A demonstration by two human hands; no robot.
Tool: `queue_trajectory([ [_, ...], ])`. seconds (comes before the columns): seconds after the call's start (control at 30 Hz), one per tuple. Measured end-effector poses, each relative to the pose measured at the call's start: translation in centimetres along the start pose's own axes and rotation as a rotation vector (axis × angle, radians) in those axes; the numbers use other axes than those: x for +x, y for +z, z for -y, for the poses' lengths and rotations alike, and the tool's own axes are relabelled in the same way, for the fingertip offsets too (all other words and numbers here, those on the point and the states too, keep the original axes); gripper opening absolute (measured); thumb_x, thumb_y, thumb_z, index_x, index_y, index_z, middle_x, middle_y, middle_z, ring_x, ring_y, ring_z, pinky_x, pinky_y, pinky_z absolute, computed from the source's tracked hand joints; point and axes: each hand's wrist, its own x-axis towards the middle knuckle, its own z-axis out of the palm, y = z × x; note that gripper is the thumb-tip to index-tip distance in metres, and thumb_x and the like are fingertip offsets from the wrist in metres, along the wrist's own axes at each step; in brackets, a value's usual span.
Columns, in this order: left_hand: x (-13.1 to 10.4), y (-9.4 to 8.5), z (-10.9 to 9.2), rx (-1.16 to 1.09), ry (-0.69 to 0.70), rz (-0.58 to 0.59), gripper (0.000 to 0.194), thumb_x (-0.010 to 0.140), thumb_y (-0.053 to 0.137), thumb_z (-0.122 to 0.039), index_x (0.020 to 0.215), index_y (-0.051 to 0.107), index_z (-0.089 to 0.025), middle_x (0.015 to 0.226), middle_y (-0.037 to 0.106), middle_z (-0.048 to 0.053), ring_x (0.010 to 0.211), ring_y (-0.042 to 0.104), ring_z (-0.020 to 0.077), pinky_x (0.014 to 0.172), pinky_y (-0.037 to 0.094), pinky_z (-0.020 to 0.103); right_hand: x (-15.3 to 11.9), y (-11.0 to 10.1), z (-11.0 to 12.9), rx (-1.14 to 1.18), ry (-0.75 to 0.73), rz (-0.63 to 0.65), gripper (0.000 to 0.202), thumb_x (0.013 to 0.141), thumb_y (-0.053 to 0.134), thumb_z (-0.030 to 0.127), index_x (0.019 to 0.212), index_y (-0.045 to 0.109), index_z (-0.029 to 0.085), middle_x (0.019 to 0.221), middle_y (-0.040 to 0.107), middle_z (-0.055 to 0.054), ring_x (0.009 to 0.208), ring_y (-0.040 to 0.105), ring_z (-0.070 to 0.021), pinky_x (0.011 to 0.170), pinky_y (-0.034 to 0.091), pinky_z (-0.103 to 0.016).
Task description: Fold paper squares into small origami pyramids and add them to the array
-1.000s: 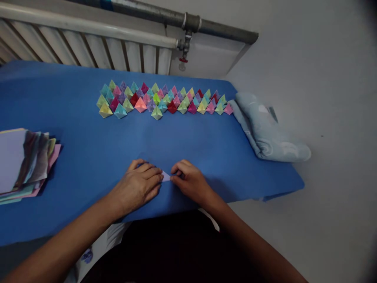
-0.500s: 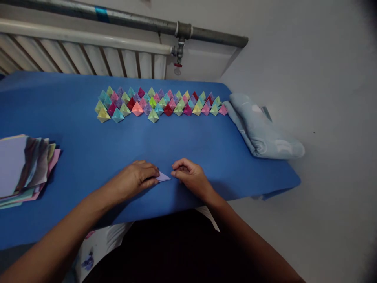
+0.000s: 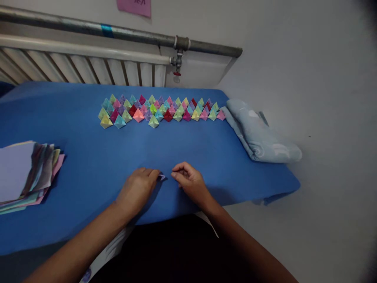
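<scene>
left hand (image 3: 138,190) grips a small folded piece of lilac paper (image 3: 162,177) near the near edge of the blue table (image 3: 118,153), roughly midway along it, with the paper's right end poking free. that hold probably steadies the piece and leaves its free end exposed. right hand (image 3: 190,181) sits just beside that end, apart from it, fingers curled inward and thumb close to the forefinger; whether they pinch anything, i cannot tell.

toward the far edge, folded paper diamonds (image 3: 167,115) in many colours stand in close rows, perhaps set back to leave elbow room. a loose stack of paper sheets (image 3: 16,169), lilac on top, lies toward the left edge, likely for easy reach. a folded pale blue cloth (image 3: 262,133) lies along the right edge, by the wall (image 3: 324,98).

the table looks plain and smooth, its covering drooping near the near right corner. beyond the far edge are a white radiator (image 3: 97,70), a grey pipe (image 3: 138,36) and a red-handled valve (image 3: 177,73); a pink note (image 3: 134,7) shows above.
</scene>
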Motion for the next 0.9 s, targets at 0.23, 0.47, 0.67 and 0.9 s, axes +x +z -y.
queue_trajectory([
  [0.23, 0.0, 1.0, -0.7, -0.379, -0.311, -0.305, 0.019, 0.091, 0.050, -0.018, 0.101, 0.066, -0.021, 0.093, 0.076, 0.004, 0.081, 0.071, 0.0183, 0.074, 0.056, 0.031, -1.2, 2.9, 0.1, -0.096, -0.126, -0.034, 0.019, 0.077, 0.065, 0.034, 0.079, 0.049, 0.023, 0.065, 0.051, 0.005, 0.060, 0.050, -0.0110, 0.058, 0.044, -0.023],
  [0.47, 0.1, 1.0, -2.6, -0.558, -0.393, -0.372, 0.016, 0.091, 0.052, -0.021, 0.099, 0.067, -0.023, 0.091, 0.075, 0.003, 0.080, 0.071, 0.0169, 0.072, 0.056, 0.030, -0.4, 3.2, 0.0, -0.271, -0.265, -0.091, 0.016, 0.085, 0.055, 0.034, 0.095, 0.053, 0.022, 0.075, 0.062, 0.000, 0.064, 0.059, -0.0139, 0.062, 0.047, -0.026],
  [0.67, 0.3, 1.1, -2.9, -0.647, -0.498, -0.360, 0.014, 0.088, 0.055, -0.023, 0.096, 0.065, -0.021, 0.087, 0.073, 0.002, 0.076, 0.068, 0.0161, 0.072, 0.055, 0.031, -0.4, 3.0, 0.1, -0.431, -0.336, -0.069, 0.020, 0.088, 0.048, 0.024, 0.106, 0.055, 0.021, 0.074, 0.066, -0.002, 0.065, 0.061, -0.0153, 0.060, 0.045, -0.025],
  [0.9, 0.4, 1.0, -3.0, -0.745, -0.573, -0.338, 0.011, 0.086, 0.053, -0.026, 0.091, 0.060, -0.020, 0.085, 0.070, 0.004, 0.075, 0.067, 0.0174, 0.070, 0.054, 0.033, -0.3, 2.7, -0.2, -0.354, -0.362, -0.096, 0.013, 0.089, 0.048, 0.020, 0.097, 0.057, 0.024, 0.080, 0.067, 0.000, 0.072, 0.063, -0.0144, 0.067, 0.048, -0.025],
])
